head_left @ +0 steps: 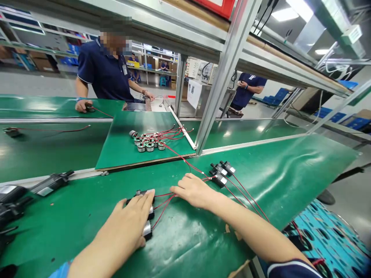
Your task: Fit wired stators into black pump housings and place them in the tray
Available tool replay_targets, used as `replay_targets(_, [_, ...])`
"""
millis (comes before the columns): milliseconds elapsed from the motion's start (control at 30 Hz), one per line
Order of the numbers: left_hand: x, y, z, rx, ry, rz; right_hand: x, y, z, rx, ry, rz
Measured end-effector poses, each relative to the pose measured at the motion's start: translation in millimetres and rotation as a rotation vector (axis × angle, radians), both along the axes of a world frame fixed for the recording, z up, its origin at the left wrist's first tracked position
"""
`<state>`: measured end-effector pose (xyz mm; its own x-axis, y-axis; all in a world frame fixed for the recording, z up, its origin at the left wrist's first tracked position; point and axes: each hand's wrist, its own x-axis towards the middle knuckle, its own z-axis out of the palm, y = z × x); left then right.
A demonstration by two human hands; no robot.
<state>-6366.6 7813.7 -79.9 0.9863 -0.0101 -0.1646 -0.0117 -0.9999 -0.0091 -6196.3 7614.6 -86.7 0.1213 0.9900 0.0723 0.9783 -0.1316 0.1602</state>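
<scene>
My left hand [127, 220] spans a row of small black-and-silver motors [147, 230], fingers over the top and thumb at the near end; the palm hides part of them. Red wires [164, 201] run from these motors to my right hand [194, 191], whose fingers are closed around them. Beyond my right hand, several black motors with white labels [220, 174] lie together on the green bench. Their red leads pass under or behind my right forearm toward the bench's right edge.
Round motors with green boards [149, 143] sit clustered on a raised green board [127, 154]. Larger black units [49, 184] lie at left. A metal post [220, 77] rises ahead. A co-worker [106, 73] handles a part across the line. Blue trays [327, 231] stand at lower right.
</scene>
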Motion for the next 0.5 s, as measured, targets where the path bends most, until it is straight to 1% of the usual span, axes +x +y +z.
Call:
replay_targets(67, [3.7, 13.8, 1.9, 0.019, 0.014, -0.052, -20.6, -9.2, 5.7, 0.064, -0.088, 0.036])
replay_targets(100, [5.8, 20.0, 1.0, 0.026, -0.001, -0.091, -32.9, -16.3, 6.7, 0.08, -0.115, 0.026])
replay_targets(167, [12.1, 28.8, -3.5, 0.037, -0.074, -0.173, -57.4, -34.4, 3.5, 0.071, -0.113, -0.048])
replay_targets(233, [22.4, 29.4, -7.6, 0.031, -0.161, -0.24, -77.8, -55.8, -5.1, 0.033, -0.057, -0.133])
replay_targets(300, [35.7, 18.7, -6.7, 0.005, -0.219, -0.309, -92.3, -79.7, -15.0, 0.012, 0.011, -0.197])
replay_targets(367, [47.6, -3.1, 0.4, -0.022, -0.251, -0.388, -102.1, -105.8, -22.9, 0.044, 0.052, -0.247])
replay_targets(433, [55.7, -30.4, 10.2, -0.041, -0.299, -0.467, -106.7, -133.0, -28.8, 0.12, 0.054, -0.288])
replay_targets(500, [60.0, -54.2, 17.8, -0.049, -0.387, -0.525, -103.2, -158.5, -34.7, 0.202, 0.034, -0.308])
